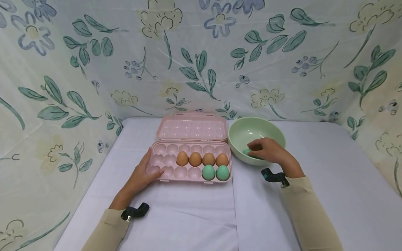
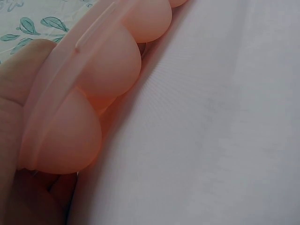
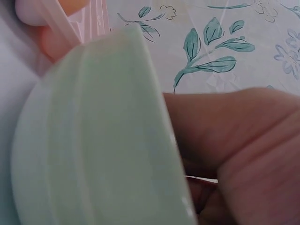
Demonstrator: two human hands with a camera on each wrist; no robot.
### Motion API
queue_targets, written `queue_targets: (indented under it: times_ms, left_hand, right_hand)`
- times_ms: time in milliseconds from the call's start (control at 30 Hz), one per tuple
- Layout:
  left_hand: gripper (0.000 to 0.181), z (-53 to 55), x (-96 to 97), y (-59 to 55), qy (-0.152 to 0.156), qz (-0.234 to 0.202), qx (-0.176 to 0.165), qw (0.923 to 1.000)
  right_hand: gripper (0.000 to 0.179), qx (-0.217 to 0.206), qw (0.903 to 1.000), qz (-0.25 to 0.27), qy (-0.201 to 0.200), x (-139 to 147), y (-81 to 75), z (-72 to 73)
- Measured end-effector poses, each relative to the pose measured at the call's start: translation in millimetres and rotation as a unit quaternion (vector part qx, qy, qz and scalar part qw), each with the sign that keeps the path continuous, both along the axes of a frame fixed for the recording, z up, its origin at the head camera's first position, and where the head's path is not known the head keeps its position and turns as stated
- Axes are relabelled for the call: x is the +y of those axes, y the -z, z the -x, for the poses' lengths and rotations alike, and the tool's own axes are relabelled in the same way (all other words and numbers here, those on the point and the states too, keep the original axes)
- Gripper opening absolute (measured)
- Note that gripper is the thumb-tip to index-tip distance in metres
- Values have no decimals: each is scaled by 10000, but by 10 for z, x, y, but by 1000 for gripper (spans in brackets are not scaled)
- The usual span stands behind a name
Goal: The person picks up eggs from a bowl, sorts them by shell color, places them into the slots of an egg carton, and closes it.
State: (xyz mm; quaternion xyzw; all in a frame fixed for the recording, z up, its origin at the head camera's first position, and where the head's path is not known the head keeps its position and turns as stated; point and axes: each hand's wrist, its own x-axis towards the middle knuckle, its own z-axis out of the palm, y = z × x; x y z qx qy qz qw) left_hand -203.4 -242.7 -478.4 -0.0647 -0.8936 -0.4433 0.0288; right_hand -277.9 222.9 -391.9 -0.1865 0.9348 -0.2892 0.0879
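A pink plastic egg carton [image 1: 185, 173] lies open on the table. Its tray holds several brown eggs [image 1: 195, 159] in the middle row and two green eggs [image 1: 222, 173] at the front right. At the tray's left end my left hand [image 1: 141, 176] grips the edge, thumb over the rim; the left wrist view shows its rounded cups [image 2: 65, 136] close up. Inside the light green bowl [image 1: 273, 130], my right hand [image 1: 268, 150] has its fingers and thumb around a green egg [image 1: 246, 152], which they partly cover. In the right wrist view, the bowl's wall [image 3: 112, 131] hides the fingertips.
The carton's lid [image 1: 192, 127] leans back behind the tray, close to the bowl. A white cloth [image 1: 194, 216] covers the table. Floral fabric [image 1: 201, 52] hangs along the back and both sides.
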Motion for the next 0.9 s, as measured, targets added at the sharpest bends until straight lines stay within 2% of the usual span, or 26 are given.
queue_targets:
  times_ms: [533,900]
  left_hand:
    - [110,29,-3,12,-26,-4,-53,10000]
    - [111,17,-28,32,-6,50,42,10000]
  right_hand:
    - [37,121,9998,-123,-93,-45,54,40]
    - [34,28,9997,-218,59,-61,42,41]
